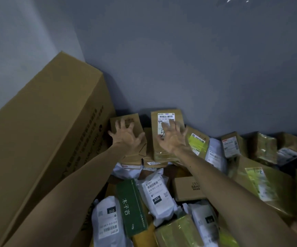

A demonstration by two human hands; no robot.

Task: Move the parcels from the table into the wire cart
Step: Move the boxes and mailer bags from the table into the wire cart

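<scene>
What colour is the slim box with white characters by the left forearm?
The slim box is dark green, head view.

The one camera is riding on the person's head and is facing forward and down into a room corner. Its wide lens is taking in a broad stretch of grey wall (179, 59) above and to the right of the large carton (42, 139). It is hanging close over the heap of parcels (154, 195), which is filling the lower frame just right of the large carton. Both bare forearms are stretching away from the lens, and the left hand (126, 135) and right hand (172, 138) are showing beside the carton's far end, near mid-frame.
</scene>
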